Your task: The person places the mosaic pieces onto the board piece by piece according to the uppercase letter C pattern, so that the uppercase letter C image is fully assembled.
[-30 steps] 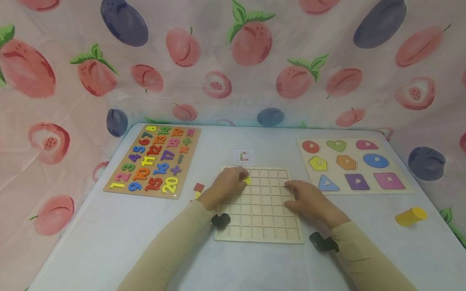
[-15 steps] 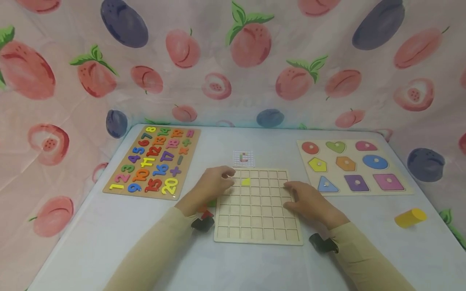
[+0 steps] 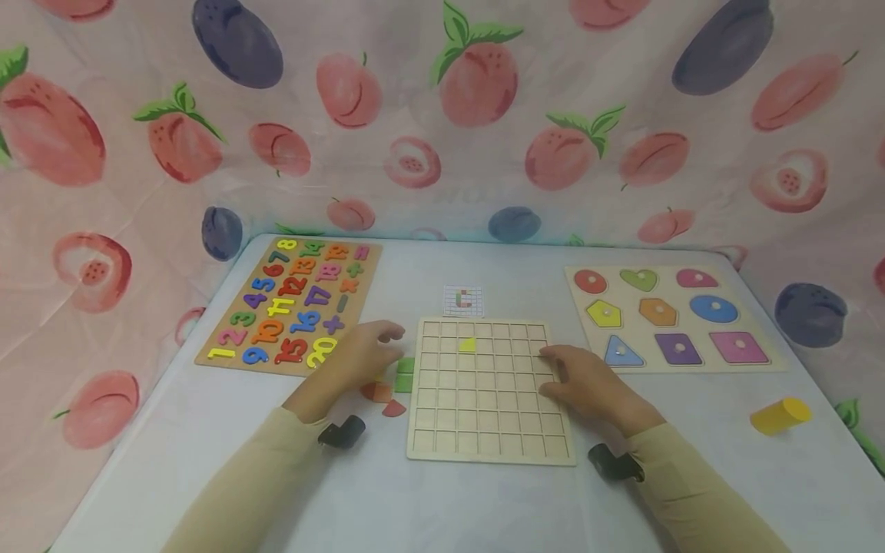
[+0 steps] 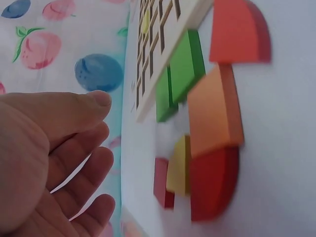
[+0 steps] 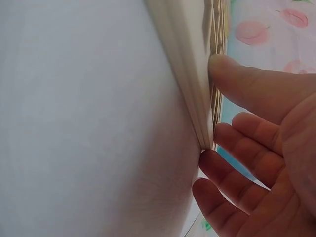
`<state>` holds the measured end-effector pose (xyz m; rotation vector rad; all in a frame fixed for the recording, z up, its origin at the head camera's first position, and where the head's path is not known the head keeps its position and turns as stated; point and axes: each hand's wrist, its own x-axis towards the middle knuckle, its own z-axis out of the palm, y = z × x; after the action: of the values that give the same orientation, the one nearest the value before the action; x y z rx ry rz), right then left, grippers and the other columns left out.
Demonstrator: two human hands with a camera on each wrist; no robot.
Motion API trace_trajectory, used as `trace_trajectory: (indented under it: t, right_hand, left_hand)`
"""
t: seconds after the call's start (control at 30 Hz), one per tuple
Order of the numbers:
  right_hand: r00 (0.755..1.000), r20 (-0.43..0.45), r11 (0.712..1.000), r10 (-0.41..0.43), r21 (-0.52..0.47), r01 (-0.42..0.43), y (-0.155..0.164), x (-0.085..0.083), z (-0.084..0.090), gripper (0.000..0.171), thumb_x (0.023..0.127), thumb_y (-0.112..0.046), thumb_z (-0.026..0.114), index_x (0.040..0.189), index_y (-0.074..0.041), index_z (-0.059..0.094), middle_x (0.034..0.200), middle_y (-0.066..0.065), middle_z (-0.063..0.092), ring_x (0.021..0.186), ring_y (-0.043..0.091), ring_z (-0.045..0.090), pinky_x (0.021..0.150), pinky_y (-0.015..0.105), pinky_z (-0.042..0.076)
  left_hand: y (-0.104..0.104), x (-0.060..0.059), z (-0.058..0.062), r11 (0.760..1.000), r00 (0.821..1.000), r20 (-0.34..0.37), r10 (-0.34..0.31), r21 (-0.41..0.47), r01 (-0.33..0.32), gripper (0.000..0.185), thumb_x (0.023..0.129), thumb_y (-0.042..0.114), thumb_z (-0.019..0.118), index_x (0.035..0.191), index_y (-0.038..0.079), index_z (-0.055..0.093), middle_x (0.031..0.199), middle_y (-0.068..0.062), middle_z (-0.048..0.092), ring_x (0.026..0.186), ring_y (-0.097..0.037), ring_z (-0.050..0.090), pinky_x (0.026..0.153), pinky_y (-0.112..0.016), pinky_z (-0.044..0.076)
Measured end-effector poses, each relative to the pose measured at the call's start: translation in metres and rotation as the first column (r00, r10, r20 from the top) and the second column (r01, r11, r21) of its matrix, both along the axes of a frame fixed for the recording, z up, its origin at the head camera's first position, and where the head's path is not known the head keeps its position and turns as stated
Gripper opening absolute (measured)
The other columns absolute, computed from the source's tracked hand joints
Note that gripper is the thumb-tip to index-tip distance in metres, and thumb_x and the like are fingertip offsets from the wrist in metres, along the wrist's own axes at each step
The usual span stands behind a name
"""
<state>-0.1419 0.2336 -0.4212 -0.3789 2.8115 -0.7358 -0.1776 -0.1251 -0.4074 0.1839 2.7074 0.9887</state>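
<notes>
At the middle of the worktop (image 3: 207,461) lies the wooden grid board (image 3: 487,430); one yellow piece (image 3: 468,345) sits in a cell near its far edge, other cells bare. Right hand (image 3: 588,380) rests on the board's right edge, fingers relaxed and touching the rim, likely steadying it. Left hand (image 3: 359,353), fingers loosely spread and holding nothing, hovers over the loose coloured pieces (image 3: 390,384) just beside the board's left edge.
</notes>
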Motion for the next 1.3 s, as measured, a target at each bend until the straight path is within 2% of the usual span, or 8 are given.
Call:
trace_trajectory:
  t: [0.2,0.5,0.63,0.87,1.3]
  right_hand:
    - [1.0,-0.013,1.0,0.003,0.001,-0.003,0.0,0.0,0.0,0.057,0.087,-0.018,0.074,0.137,0.003,0.054,0.141,0.024,0.053,0.134,0.045,0.043,0.11,0.058,0.033]
    - [1.0,-0.003,1.0,-0.014,-0.01,0.014,0.0,0.0,0.001,0.057,0.087,-0.017,0.075,0.137,0.002,0.054,0.141,0.023,0.053,0.135,0.044,0.043,0.11,0.057,0.033]
    - [1.0,0.004,1.0,-0.017,-0.005,0.017,-0.001,0.0,0.001,0.057,0.088,-0.018,0.075,0.138,0.001,0.054,0.142,0.023,0.052,0.135,0.044,0.042,0.11,0.057,0.033]
    - [1.0,0.002,1.0,-0.021,-0.002,0.021,-0.001,0.0,0.001,0.058,0.088,-0.018,0.075,0.138,0.001,0.054,0.142,0.023,0.052,0.135,0.044,0.042,0.11,0.057,0.033]
    - [0.999,0.025,0.999,-0.031,-0.017,0.031,0.002,0.0,0.002,0.057,0.088,-0.017,0.074,0.138,0.0,0.054,0.144,0.022,0.051,0.136,0.043,0.041,0.111,0.057,0.033]
  left_hand:
    - [-0.013,0.006,-0.002,1.0,1.0,-0.008,-0.021,-0.004,0.021,0.037,0.093,0.016,0.072,0.129,0.011,0.066,0.125,-0.005,0.066,0.116,-0.026,0.061,0.095,-0.044,0.052]
    - [-0.02,0.009,-0.006,0.998,0.998,-0.035,-0.055,-0.035,0.053,0.038,0.092,0.015,0.074,0.128,0.008,0.066,0.121,-0.006,0.068,0.113,-0.024,0.061,0.095,-0.042,0.052]
    - [-0.023,0.01,-0.005,0.997,0.998,-0.043,-0.04,-0.066,0.038,0.039,0.092,0.015,0.074,0.129,0.007,0.066,0.124,-0.008,0.067,0.115,-0.027,0.06,0.096,-0.043,0.052]
    - [-0.032,0.01,-0.01,0.997,0.999,-0.009,0.041,-0.069,-0.041,0.04,0.093,0.016,0.07,0.132,0.008,0.064,0.133,-0.01,0.062,0.127,-0.032,0.052,0.101,-0.05,0.047]
    - [-0.04,0.005,-0.02,0.999,1.0,0.005,0.0,-0.048,0.0,0.042,0.096,0.015,0.067,0.137,0.008,0.061,0.139,-0.01,0.058,0.137,-0.032,0.044,0.108,-0.052,0.039]
